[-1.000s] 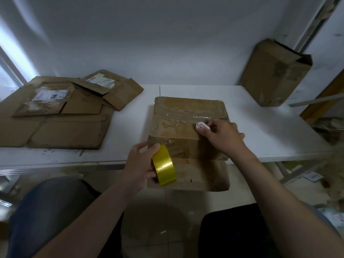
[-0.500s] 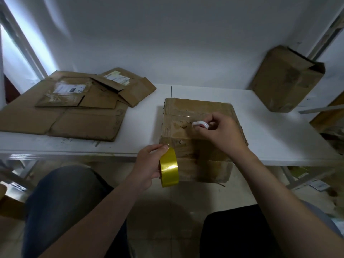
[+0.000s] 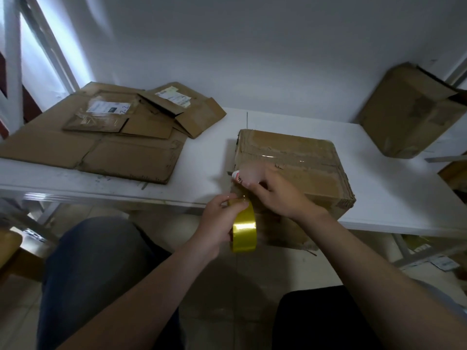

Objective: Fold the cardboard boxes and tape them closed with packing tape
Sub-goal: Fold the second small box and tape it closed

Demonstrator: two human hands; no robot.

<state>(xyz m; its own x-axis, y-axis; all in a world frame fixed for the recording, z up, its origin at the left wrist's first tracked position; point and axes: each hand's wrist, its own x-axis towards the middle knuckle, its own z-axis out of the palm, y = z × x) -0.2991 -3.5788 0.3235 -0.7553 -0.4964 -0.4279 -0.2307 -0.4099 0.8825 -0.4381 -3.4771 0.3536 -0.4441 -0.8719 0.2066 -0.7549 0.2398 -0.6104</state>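
A closed, worn cardboard box (image 3: 303, 162) sits on the white table (image 3: 207, 152) and overhangs its front edge. My left hand (image 3: 217, 223) grips a roll of yellow packing tape (image 3: 244, 227) just below the box's near left corner. My right hand (image 3: 275, 193) holds a small white cutter (image 3: 237, 176) with a short blade, at the box's left edge just above the roll. The stretch of tape between roll and box is hidden by my fingers.
Flattened cardboard boxes (image 3: 106, 137) with shipping labels lie piled on the table's left. An open folded box (image 3: 409, 114) leans against the wall at the right. My knees are below the table edge; a metal frame stands at far left.
My right hand has moved with the cutter from the box's top down and left to its near left edge, right above the tape roll. The view shifted left.
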